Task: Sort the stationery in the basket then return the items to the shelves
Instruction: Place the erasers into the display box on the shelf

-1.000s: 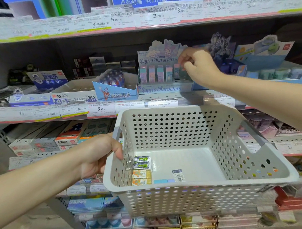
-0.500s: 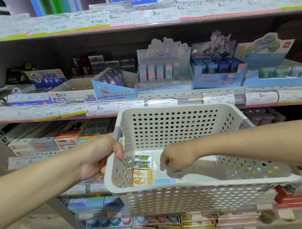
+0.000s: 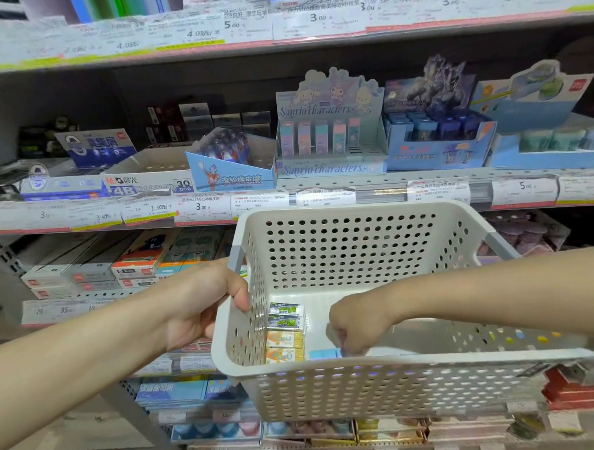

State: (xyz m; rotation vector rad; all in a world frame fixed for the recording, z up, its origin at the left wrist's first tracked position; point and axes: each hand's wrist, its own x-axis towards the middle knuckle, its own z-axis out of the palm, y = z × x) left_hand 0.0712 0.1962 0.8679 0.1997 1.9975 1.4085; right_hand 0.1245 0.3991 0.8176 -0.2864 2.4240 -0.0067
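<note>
Fingers (image 3: 237, 299) of the left hand (image 3: 197, 305) curl over the left rim of the white perforated basket (image 3: 361, 384), thumb outside, gripping it and carrying it in front of the shelves (image 3: 86, 222). Down inside the basket, the right hand (image 3: 356, 327) has its fingers curled downward at the near floor, pinching the right end of a small light-blue eraser (image 3: 323, 353); how firmly is hard to tell. That eraser is a flat pale-blue bar lying on the basket floor beside the near wall, its long axis running left to right. Just left of it, against the left wall, lie four small wrapped erasers in a near-to-far column: two green-and-white ones (image 3: 285, 316) farther away and two yellow-orange ones (image 3: 284, 348) nearer, each lying flat with its length left to right. On the shelf behind stands a Sanrio characters display box (image 3: 329, 132).
</note>
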